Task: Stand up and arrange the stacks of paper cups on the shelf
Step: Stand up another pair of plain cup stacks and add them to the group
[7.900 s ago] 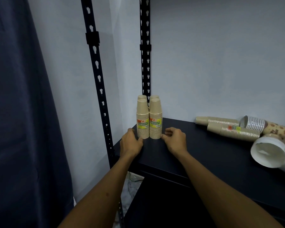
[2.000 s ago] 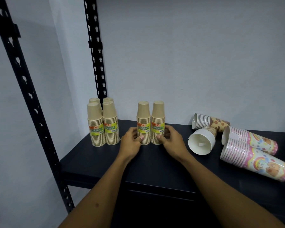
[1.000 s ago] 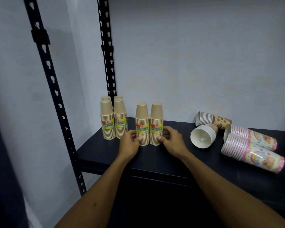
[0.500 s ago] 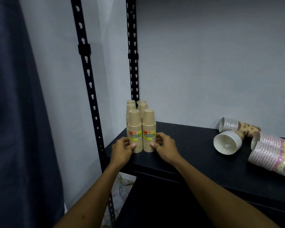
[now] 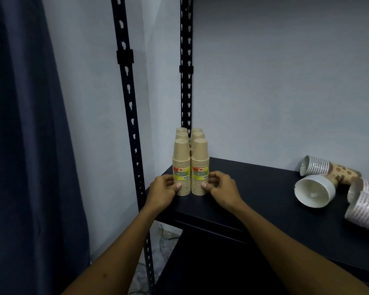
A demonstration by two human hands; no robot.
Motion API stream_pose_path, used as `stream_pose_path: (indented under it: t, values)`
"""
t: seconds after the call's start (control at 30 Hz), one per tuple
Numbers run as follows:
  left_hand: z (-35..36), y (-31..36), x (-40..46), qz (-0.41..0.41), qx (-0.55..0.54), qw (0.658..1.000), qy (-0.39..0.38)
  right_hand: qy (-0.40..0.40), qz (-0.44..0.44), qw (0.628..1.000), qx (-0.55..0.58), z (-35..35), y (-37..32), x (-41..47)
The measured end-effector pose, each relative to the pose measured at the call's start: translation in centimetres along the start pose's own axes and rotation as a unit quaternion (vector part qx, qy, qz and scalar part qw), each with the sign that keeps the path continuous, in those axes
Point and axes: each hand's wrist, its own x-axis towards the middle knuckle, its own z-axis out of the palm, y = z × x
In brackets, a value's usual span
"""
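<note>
Tan cup stacks (image 5: 191, 167) stand upright at the shelf's (image 5: 254, 188) left corner. Left hand (image 5: 163, 191) and right hand (image 5: 218, 188) pinch the 2 front stacks. Fallen cups (image 5: 332, 179) lie sideways, nearer the right hand.

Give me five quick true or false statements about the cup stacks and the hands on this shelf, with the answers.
1. The tan cup stacks stand upright at the shelf's left end. True.
2. The left hand rests flat on the shelf, away from the cups. False: it touches the front left tan stack.
3. The right hand touches the front right tan stack. True.
4. The pink patterned stack stands upright. False: it lies on its side at the right.
5. The white cup shows its open mouth to the camera. True.
</note>
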Motion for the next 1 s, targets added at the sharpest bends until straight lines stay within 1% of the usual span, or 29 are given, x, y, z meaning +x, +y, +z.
stream_pose_path:
  t: [0.13,0.27,0.37,0.73,1.0]
  values:
    - [-0.5,-0.6,0.1,0.008,-0.017,1.0,-0.01,0.012,0.035,0.998,0.054,0.1,0.5,0.3]
    - [-0.6,-0.8,-0.3,0.023,-0.014,1.0,0.0,0.012,0.028,0.998,0.057,0.0,0.9,0.2]
    - [-0.5,-0.9,-0.3,0.025,0.008,1.0,-0.003,0.006,0.025,0.998,0.065,-0.2,0.8,-0.1]
    - [-0.2,-1.2,-0.1,0.035,0.026,0.999,-0.006,0.039,-0.01,0.999,-0.02,-0.1,0.6,-0.4]
    - [-0.1,-1.0,-0.2,0.042,0.032,0.999,-0.004,0.018,-0.022,0.999,-0.02,0.1,0.6,-0.3]
